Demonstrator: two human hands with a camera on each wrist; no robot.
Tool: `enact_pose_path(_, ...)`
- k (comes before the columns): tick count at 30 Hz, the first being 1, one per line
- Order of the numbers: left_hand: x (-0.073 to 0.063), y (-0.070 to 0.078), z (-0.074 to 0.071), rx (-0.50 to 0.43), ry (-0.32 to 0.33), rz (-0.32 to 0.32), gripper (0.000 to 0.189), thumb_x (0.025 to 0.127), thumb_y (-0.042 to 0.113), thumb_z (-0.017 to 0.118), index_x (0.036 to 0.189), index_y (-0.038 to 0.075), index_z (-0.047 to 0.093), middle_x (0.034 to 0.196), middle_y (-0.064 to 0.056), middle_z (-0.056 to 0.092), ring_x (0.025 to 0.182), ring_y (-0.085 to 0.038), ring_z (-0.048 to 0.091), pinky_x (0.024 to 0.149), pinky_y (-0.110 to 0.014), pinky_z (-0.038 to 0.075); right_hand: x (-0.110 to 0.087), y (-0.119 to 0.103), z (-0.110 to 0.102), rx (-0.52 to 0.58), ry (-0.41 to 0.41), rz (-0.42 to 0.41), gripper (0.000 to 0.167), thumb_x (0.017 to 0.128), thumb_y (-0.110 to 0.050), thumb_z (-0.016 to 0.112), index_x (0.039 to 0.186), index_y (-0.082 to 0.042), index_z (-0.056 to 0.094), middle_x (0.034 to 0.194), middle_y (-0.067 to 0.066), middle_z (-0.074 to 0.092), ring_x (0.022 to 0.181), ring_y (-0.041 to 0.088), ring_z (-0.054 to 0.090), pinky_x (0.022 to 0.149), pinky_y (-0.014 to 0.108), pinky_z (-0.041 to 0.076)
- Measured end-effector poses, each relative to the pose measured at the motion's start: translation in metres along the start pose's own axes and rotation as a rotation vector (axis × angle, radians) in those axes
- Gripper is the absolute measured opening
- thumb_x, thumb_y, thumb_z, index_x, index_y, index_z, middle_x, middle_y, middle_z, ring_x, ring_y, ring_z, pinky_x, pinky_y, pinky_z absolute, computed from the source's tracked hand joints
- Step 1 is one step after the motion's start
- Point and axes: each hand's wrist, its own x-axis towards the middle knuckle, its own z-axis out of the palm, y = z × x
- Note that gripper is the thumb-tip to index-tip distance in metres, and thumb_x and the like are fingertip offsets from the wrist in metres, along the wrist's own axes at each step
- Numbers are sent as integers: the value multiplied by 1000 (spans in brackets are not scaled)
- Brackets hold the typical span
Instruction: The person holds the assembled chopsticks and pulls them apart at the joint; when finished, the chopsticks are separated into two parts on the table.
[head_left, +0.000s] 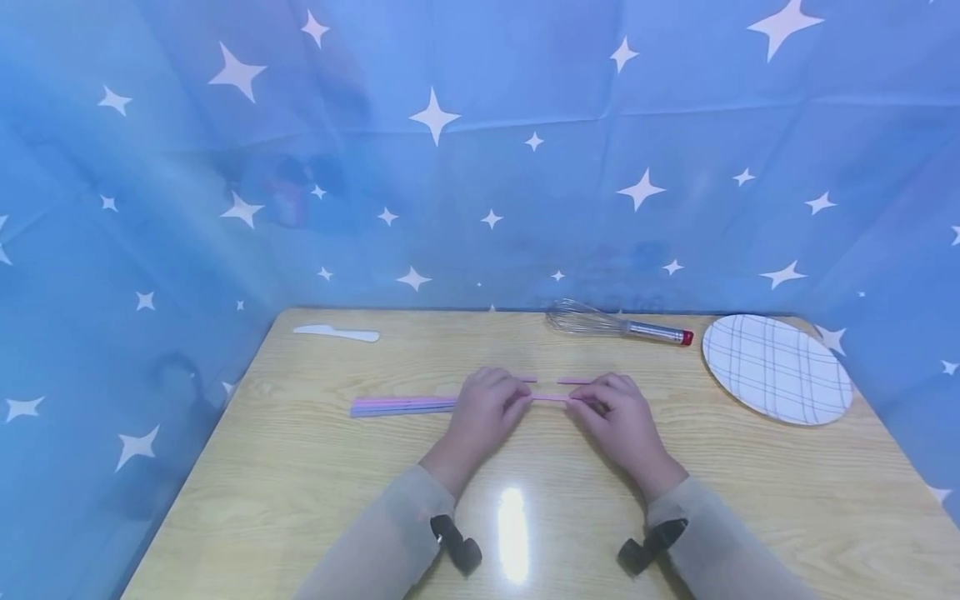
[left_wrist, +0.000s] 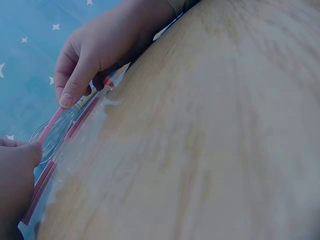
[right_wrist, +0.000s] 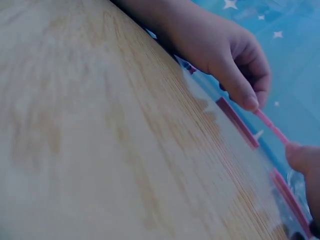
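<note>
A thin pink straw (head_left: 550,397) is stretched between my two hands at the middle of the table. My left hand (head_left: 486,410) pinches its left end between thumb and fingers; my right hand (head_left: 618,421) pinches the other end. In the right wrist view this straw (right_wrist: 271,125) has a slightly thicker, ridged section partway along. Just beyond the hands lie two darker pink lengths (left_wrist: 82,119), end towards end with a gap. To the left, a row of pink, purple and blue straws (head_left: 401,407) lies flat, its right part hidden behind my left hand.
At the back left lies a white plastic knife (head_left: 336,332). A wire whisk (head_left: 618,325) with a red-tipped handle lies along the back edge. A white checked plate (head_left: 776,369) sits at the right, near a blue star-patterned curtain (head_left: 525,192).
</note>
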Motion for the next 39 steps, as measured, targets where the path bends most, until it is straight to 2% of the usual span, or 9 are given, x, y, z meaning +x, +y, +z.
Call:
enact_pose_path(5,0,1,1,8,-45,-51,11,103,30,73,109,22,78,106,12,70,105,-11,59,103,-37,47,-1,0,0,8,3,-3,14,85,-7,91,93,-14,83,90,-5,69,89,17,52,76,28,38)
enact_pose_path(11,0,1,1,20,-39,-47,10,104,30,72,108,23,77,106,12,70,105,-12,59,100,-39,46,-1,-1,0,13,2,-3,14,85,-6,91,92,-15,82,90,-5,69,89,18,52,78,29,37)
enact_pose_path(18,1,1,-2,36,-80,-85,12,105,32,71,109,24,78,108,13,70,106,-11,58,100,-40,43,2,-1,2,27,-11,-13,13,85,-7,91,93,-15,83,93,-3,72,91,21,53,80,33,36)
enact_pose_path(33,2,1,0,45,-103,-95,12,107,34,67,110,26,76,112,15,71,107,-11,58,99,-40,43,1,0,0,37,-22,24,13,85,-7,90,93,-15,84,92,-4,71,92,20,55,79,33,39)
enact_pose_path(39,2,2,0,42,-105,-91,12,107,33,67,110,25,76,112,13,71,107,-12,58,99,-41,43,2,1,-3,31,-74,65,8,90,-11,87,95,-16,83,91,-5,70,88,18,54,75,32,43)
